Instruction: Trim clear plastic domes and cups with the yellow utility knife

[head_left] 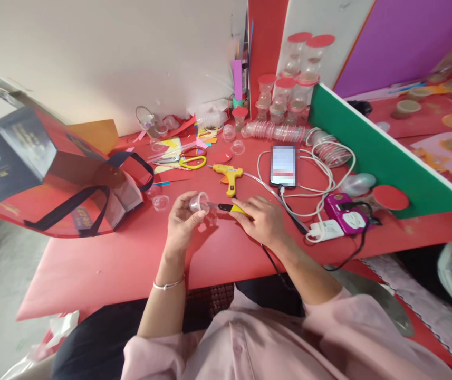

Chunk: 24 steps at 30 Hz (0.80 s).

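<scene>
My left hand (184, 219) is closed around a small clear plastic cup (199, 203), its rim tilted up. In my right hand (260, 219) is a yellow and black utility knife (231, 209), its blade pointing left at the cup's side. Whether the blade touches the cup is hard to tell. Just beyond my hands a yellow glue gun (228, 177) lies on the red table (138, 264). Yellow-handled scissors (192, 160) rest on paper scraps behind it, and another clear cup (160, 202) is left of my left hand.
A large red bag (63, 184) stands at the left. Stacked red-topped cups (285, 95), a row of nested cups (275, 131), a phone (283, 166), looped white cables and a purple power adapter (344, 214) are at the right, beside a green partition (376, 153).
</scene>
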Available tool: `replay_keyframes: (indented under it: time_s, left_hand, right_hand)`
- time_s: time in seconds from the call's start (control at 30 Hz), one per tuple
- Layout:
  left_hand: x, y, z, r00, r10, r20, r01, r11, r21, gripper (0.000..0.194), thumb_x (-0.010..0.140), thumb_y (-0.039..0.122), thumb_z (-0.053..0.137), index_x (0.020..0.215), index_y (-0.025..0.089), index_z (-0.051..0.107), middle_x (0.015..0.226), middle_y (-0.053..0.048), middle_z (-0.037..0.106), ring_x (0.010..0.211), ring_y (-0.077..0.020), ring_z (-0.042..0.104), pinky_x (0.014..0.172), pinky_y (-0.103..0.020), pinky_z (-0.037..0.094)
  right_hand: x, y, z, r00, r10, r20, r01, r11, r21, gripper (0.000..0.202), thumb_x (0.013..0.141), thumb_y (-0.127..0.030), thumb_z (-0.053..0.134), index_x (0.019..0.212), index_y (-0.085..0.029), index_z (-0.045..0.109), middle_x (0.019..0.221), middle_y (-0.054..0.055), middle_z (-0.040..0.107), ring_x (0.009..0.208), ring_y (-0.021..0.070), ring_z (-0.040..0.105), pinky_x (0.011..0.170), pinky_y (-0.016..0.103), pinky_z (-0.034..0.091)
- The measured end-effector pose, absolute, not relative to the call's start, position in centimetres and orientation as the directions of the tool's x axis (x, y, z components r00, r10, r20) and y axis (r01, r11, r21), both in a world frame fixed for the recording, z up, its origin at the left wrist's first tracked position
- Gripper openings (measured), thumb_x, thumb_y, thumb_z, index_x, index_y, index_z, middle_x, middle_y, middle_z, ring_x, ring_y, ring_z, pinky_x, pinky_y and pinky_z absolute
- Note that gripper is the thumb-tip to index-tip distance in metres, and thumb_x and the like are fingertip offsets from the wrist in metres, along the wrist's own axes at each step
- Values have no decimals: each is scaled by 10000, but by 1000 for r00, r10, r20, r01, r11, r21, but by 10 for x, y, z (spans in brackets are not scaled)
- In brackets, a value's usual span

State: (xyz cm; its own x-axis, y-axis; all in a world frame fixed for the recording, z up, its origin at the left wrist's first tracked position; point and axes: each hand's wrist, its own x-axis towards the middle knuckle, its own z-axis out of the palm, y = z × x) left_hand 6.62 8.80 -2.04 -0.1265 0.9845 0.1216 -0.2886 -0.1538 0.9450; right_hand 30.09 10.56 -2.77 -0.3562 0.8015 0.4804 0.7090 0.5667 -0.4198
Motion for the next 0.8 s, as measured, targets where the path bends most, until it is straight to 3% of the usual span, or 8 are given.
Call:
replay_keyframes:
  time_s: [0.07, 0.27, 0.53, 0.8]
  left_hand:
    - [67, 87, -20, -117, 987, 111, -274, -140, 951, 465, 745, 208, 863, 1177, 233, 693, 1220, -99, 702, 881, -148, 685, 597, -202, 535]
    - [67, 86, -19, -64, 998, 15, -289, -33, 957, 385, 808, 262, 797, 1181, 231, 703, 1135, -93, 722, 697, -112, 630, 485, -199, 461]
    - [67, 86, -23, -132, 989, 67, -169, -89, 982, 433, 733, 271, 866, 1143, 221, 734, 1046, -85, 751, 752, -137, 658, 616, -239, 516]
    - [65, 86, -25, -129, 987, 99, -103, -113, 988, 435, 715, 251, 874, 1131, 237, 745, 1021, -54, 750, 868, -152, 691, 777, -264, 564]
  right_hand:
    - [301, 105, -25, -342, 811, 474, 711, 553, -434, 390, 1014, -470, 549, 1272, -233, 720, 885, 57, 730, 883, 199, 632, 787, 316, 430]
    - [302, 105, -22, -335, 837, 433, 687, 532, -495, 369, 1035, -446, 519, 1239, -220, 728, 989, 62, 776, 921, 187, 692, 812, 296, 462]
    - [304, 106, -23, -341, 860, 380, 710, 500, -495, 370, 1048, -476, 478, 1134, -233, 743, 1032, 60, 787, 940, 183, 714, 769, 280, 433]
    - [303, 106, -20, -381, 900, 211, 773, 435, -461, 471, 1072, -525, 360, 1012, -229, 721, 907, 46, 776, 801, 167, 690, 634, 292, 290]
